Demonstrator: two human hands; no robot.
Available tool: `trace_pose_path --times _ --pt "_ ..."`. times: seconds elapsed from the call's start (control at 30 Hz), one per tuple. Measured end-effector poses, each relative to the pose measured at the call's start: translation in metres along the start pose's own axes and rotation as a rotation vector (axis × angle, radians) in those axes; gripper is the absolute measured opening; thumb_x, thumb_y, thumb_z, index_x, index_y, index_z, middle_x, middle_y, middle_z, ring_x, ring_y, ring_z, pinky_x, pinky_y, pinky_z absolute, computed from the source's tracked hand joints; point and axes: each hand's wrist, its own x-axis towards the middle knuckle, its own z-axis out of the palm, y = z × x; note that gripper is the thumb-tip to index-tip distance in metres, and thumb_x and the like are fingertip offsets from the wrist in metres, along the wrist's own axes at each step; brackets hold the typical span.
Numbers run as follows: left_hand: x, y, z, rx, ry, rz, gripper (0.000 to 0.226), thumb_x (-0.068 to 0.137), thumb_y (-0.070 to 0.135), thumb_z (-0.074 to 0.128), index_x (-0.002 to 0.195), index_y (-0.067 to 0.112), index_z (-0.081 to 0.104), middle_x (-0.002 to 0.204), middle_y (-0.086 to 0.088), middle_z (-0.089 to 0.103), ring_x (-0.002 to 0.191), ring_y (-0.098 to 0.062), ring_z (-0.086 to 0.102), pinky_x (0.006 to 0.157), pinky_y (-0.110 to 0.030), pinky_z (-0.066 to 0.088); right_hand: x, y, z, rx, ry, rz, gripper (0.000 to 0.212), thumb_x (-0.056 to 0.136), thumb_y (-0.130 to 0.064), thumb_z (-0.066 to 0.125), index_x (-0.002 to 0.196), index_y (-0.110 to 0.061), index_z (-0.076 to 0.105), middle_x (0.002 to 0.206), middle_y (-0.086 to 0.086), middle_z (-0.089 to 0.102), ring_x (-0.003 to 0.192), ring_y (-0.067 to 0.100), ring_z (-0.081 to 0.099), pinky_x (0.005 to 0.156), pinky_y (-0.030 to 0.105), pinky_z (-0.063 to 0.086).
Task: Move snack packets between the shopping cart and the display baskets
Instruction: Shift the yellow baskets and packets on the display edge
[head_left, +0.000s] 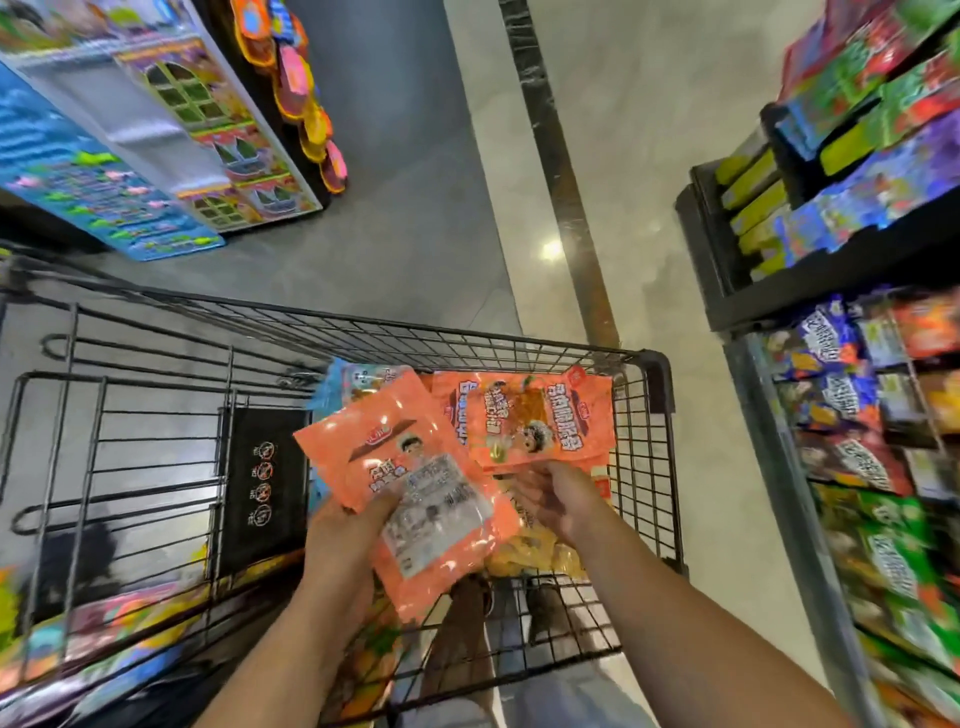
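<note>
A black wire shopping cart (655, 395) stands below me with orange snack packets inside. My left hand (347, 530) grips a small stack of orange packets (415, 488), their backs and a white label facing up, held above the cart. My right hand (558, 499) pinches the lower edge of another orange packet (530, 421) that lies on a pile in the cart's right part. A blue packet (332, 387) peeks out behind them and a yellow packet (524, 556) lies under my hands.
Wire display baskets (769, 452) full of colourful snack packets line the right side. Black shelves (727, 291) with green and blue packs stand above them. Toy boxes (156, 156) fill the rack at left. Grey and cream floor runs ahead of the cart.
</note>
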Motion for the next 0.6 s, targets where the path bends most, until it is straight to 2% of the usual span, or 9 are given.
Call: trace_pose_path --times 0.07,0.13,0.2,0.3,0.37,0.4,0.43,0.5,0.6 --pt "0.018 0.000 0.028 -0.088 -0.010 -0.034 0.026 0.093 0.010 0.074 0.119 0.011 0.069 0.106 -0.016 0.078 0.095 -0.037 0.076 0.088 -0.058 0.060 -0.022 0.001 -0.021 -0.180 0.011 -0.089 0.012 0.100 -0.005 0.056 0.091 -0.008 0.063 0.073 0.011 0.059 0.056 0.020 0.051 0.048 0.028 0.033" --pt "0.032 0.000 0.061 -0.209 -0.020 -0.071 0.034 0.095 0.007 0.071 0.128 0.010 0.063 0.113 -0.018 0.076 0.099 -0.038 0.075 0.089 -0.063 0.058 -0.046 0.001 -0.041 -0.306 0.099 -0.213 0.009 0.095 -0.001 0.065 0.099 -0.004 0.071 0.088 0.019 0.074 0.070 0.027 0.067 0.055 0.032 0.050" --pt "0.044 -0.002 0.094 -0.312 0.009 -0.089 0.040 0.095 0.005 0.070 0.133 0.012 0.058 0.120 -0.015 0.073 0.105 -0.037 0.073 0.090 -0.063 0.058 -0.072 -0.001 -0.055 -0.404 0.162 -0.350 0.016 0.091 0.002 0.069 0.102 -0.008 0.074 0.098 0.018 0.078 0.082 0.027 0.072 0.066 0.035 0.056" --pt "0.059 -0.013 0.136 -0.364 0.132 -0.132 0.036 0.095 0.005 0.070 0.129 0.009 0.059 0.118 -0.011 0.072 0.102 -0.035 0.073 0.091 -0.060 0.058 -0.108 -0.004 -0.070 -0.664 0.211 -0.553 0.027 0.089 0.003 0.073 0.101 -0.021 0.076 0.100 -0.006 0.079 0.095 0.013 0.074 0.082 0.028 0.056" --pt "0.065 -0.019 0.158 -0.338 0.175 -0.209 0.024 0.096 0.010 0.069 0.117 0.005 0.061 0.098 -0.007 0.073 0.080 -0.031 0.075 0.076 -0.055 0.063 -0.131 -0.003 -0.077 -0.731 0.192 -0.617 0.032 0.091 -0.004 0.074 0.107 -0.032 0.073 0.104 -0.021 0.076 0.099 -0.001 0.071 0.078 0.012 0.053" --pt "0.067 -0.023 0.168 -0.334 0.148 -0.252 0.020 0.097 0.010 0.068 0.114 0.004 0.059 0.094 -0.006 0.071 0.074 -0.029 0.075 0.069 -0.051 0.064 -0.140 -0.002 -0.079 -0.742 0.178 -0.638 0.034 0.093 -0.008 0.075 0.111 -0.036 0.071 0.108 -0.025 0.074 0.104 -0.003 0.069 0.079 0.010 0.053" --pt "0.070 -0.027 0.179 -0.357 0.074 -0.296 0.020 0.099 0.009 0.065 0.117 0.004 0.056 0.100 -0.009 0.071 0.079 -0.030 0.075 0.072 -0.051 0.064 -0.148 -0.001 -0.080 -0.749 0.163 -0.661 0.036 0.094 -0.011 0.075 0.116 -0.039 0.069 0.114 -0.027 0.073 0.109 -0.004 0.067 0.084 0.011 0.053" --pt "0.075 -0.035 0.196 -0.402 -0.106 -0.381 0.031 0.102 0.003 0.059 0.132 -0.003 0.053 0.125 -0.020 0.067 0.107 -0.037 0.070 0.091 -0.053 0.060 -0.161 -0.001 -0.080 -0.751 0.137 -0.697 0.040 0.095 -0.017 0.075 0.123 -0.043 0.066 0.124 -0.027 0.069 0.118 -0.003 0.064 0.096 0.021 0.051" --pt "0.070 -0.036 0.197 -0.218 -0.348 -0.406 0.026 0.106 0.014 0.054 0.128 0.001 0.058 0.126 -0.023 0.068 0.112 -0.035 0.068 0.096 -0.044 0.057 -0.175 -0.004 -0.076 -0.773 0.103 -0.756 0.046 0.095 -0.022 0.075 0.133 -0.043 0.061 0.132 -0.025 0.064 0.125 -0.003 0.059 0.101 0.025 0.049"
